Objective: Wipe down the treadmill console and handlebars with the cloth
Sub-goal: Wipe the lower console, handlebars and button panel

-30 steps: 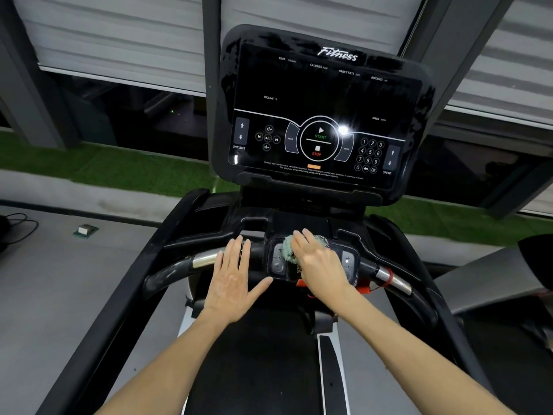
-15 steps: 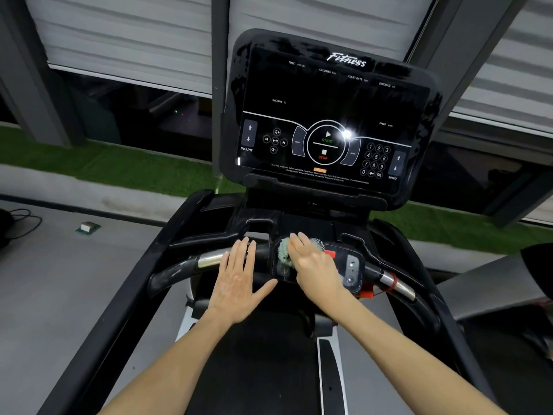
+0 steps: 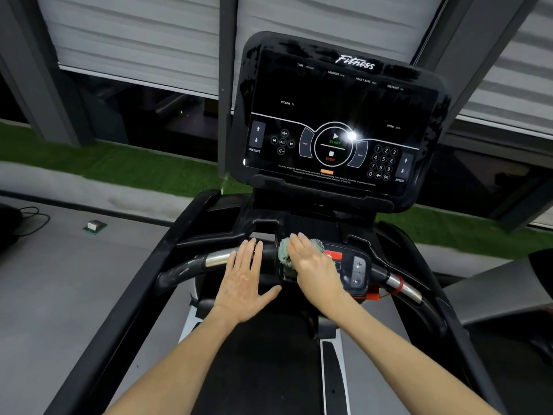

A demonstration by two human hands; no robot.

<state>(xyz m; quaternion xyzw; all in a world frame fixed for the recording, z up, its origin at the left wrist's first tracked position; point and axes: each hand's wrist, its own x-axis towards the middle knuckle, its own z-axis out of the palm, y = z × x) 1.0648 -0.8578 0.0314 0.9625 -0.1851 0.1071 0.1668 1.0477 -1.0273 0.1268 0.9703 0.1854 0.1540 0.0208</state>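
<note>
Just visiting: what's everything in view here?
handlebar: one, black and silver, across the front
console screen: one, black, upright beyond the handlebar
cloth: one, pale green, on the handlebar's middle
button panel: one, black, right of the cloth
small box: one, pale, on the floor at left
turf strip: one, green, beyond the floor
left hand: one, flat on the handlebar
right hand: one, pressing the cloth

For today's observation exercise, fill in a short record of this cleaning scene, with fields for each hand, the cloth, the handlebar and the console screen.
left hand: flat, fingers straight, resting on the handlebar
right hand: pressing the cloth onto the small control panel
cloth: green, bunched under the fingers
handlebar: black with a chrome section
console screen: dark, START and STOP marked at centre
</note>
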